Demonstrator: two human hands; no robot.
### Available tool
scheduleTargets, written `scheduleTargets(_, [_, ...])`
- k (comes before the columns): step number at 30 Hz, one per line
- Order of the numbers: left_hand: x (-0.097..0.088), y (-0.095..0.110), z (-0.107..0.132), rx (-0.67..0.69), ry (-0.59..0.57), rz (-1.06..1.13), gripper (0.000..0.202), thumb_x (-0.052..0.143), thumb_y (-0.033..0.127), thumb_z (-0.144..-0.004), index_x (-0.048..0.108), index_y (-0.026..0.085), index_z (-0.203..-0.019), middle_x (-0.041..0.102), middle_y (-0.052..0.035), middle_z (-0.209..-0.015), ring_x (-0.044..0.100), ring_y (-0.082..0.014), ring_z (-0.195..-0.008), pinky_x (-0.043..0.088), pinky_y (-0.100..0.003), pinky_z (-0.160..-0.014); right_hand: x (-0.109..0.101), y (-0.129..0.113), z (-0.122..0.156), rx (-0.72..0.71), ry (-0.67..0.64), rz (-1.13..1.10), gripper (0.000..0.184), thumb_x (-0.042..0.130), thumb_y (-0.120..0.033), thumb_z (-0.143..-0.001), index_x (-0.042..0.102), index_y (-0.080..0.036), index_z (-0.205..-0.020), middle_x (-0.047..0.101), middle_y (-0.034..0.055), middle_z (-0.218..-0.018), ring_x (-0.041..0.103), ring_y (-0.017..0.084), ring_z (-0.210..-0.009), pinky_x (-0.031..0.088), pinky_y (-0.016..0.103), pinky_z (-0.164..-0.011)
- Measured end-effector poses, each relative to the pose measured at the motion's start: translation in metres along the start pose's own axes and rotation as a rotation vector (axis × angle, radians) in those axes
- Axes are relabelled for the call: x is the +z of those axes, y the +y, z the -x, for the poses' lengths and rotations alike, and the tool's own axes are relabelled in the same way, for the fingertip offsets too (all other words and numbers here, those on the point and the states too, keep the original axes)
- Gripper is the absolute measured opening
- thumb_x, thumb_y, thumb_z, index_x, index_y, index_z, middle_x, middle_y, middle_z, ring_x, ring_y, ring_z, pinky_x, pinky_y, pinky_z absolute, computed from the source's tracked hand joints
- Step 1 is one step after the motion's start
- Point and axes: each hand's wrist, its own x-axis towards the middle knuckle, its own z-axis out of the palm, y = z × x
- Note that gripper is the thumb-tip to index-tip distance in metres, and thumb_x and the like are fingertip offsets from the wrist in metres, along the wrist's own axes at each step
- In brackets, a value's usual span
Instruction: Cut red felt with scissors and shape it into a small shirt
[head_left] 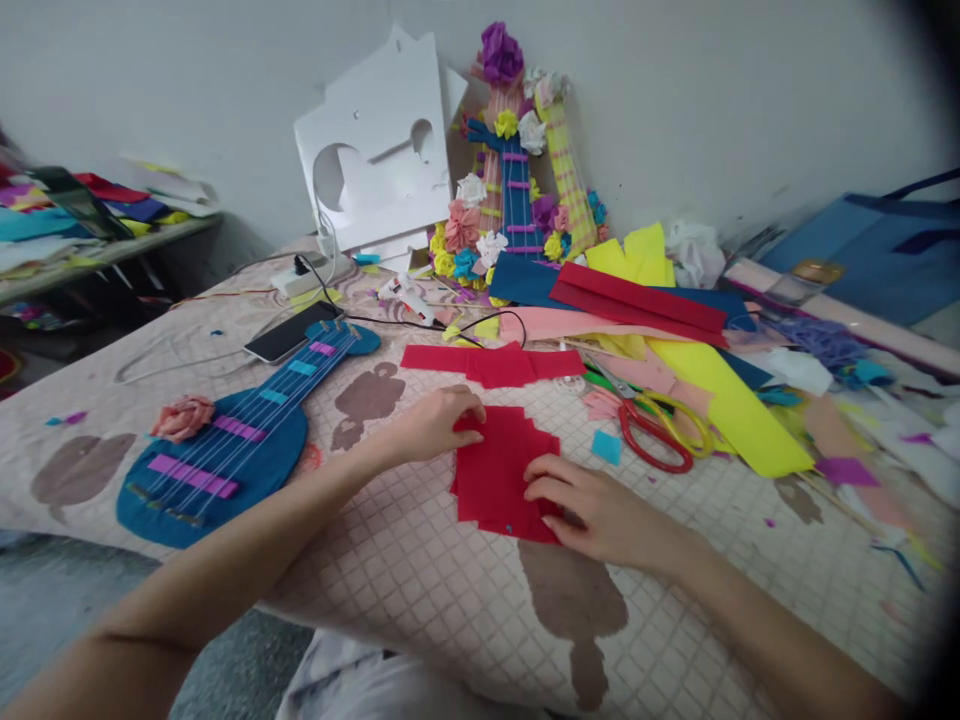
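Observation:
A loose stack of red crepe paper squares [501,465] lies on the table in front of me, its edges unevenly lined up. My left hand [442,425] touches the stack's upper left corner, thumb and fingers curved and a little apart. On the right edge rests my right hand [592,505], with its fingers spread over the paper and the thumb near the lower right corner. Just beyond the stack is a red paper strip [427,358] with smaller red pieces [501,366] across its middle. Right of the stack lie red-handled scissors [652,440] and yellow-handled scissors [682,415].
A blue paper guitar [277,410] with a pink flower lies left, beside a phone [289,332]. Behind are a glue gun [409,298], a power strip [311,275], flower-covered paper guitars [517,190] and a white foam board [375,150]. Coloured paper strips [720,400] pile up right.

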Motion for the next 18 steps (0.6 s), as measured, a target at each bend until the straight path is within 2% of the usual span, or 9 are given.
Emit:
scheduleTargets(3, [0.002,0.0,0.001,0.027,0.036,0.021,0.012,0.061,0.019,-0.08,0.063,0.015,-0.091,0.061,-0.0054,-0.091,0.056,-0.0131,-0.075,0.046,-0.026,-0.069,-0.001,0.002,-0.006,-0.036,-0.008,0.092,0.019,0.044,-0.011,-0.089,0.058,-0.02,-0.097,0.058,0.0071,-0.113,0.06,0.017,-0.093,0.049,0.03,-0.077])
scheduleTargets(7, [0.004,0.006,0.008,0.114,0.1,0.07,0.014,0.058,0.026,-0.085,0.061,0.015,-0.094,0.06,-0.0064,-0.095,0.056,-0.0152,-0.085,0.046,-0.03,-0.078,0.002,0.005,-0.012,-0.032,0.035,0.11,0.018,0.041,-0.014,-0.092,0.058,-0.019,-0.091,0.061,0.0063,-0.104,0.061,0.016,-0.087,0.048,0.028,-0.07])
scheduleTargets(9, [0.006,0.013,0.013,0.162,0.054,0.109,0.02,0.061,0.033,-0.083,0.061,0.016,-0.094,0.06,-0.0061,-0.095,0.056,-0.0163,-0.088,0.046,-0.031,-0.082,0.002,0.003,-0.011,-0.011,0.047,0.097,0.017,0.041,-0.015,-0.091,0.058,-0.019,-0.092,0.061,0.0064,-0.103,0.06,0.016,-0.086,0.047,0.029,-0.07])
scheduleTargets(12, [0.011,0.026,0.02,0.246,-0.066,0.105,0.033,0.072,0.037,-0.072,0.061,0.018,-0.097,0.058,-0.006,-0.1,0.055,-0.019,-0.094,0.044,-0.034,-0.087,-0.002,-0.004,-0.008,0.03,0.018,0.069,0.012,0.051,-0.018,-0.086,0.057,-0.02,-0.097,0.059,0.006,-0.106,0.059,0.017,-0.087,0.047,0.031,-0.073])
scheduleTargets(15, [0.018,0.033,0.025,0.318,-0.163,0.031,0.043,0.078,0.032,-0.063,0.06,0.019,-0.1,0.055,-0.0066,-0.107,0.052,-0.0214,-0.098,0.043,-0.035,-0.089,-0.005,-0.012,-0.003,0.057,-0.034,0.06,0.021,0.059,-0.018,-0.08,0.057,-0.02,-0.1,0.058,0.0053,-0.107,0.059,0.018,-0.089,0.047,0.032,-0.076])
scheduleTargets(18, [0.022,0.034,0.026,0.322,-0.201,-0.024,0.037,0.073,0.024,-0.066,0.059,0.019,-0.1,0.054,-0.0066,-0.109,0.051,-0.0214,-0.099,0.042,-0.035,-0.091,-0.003,-0.017,-0.001,0.046,-0.051,0.085,0.021,0.06,-0.016,-0.078,0.058,-0.02,-0.099,0.058,0.0056,-0.107,0.058,0.019,-0.091,0.047,0.034,-0.08])
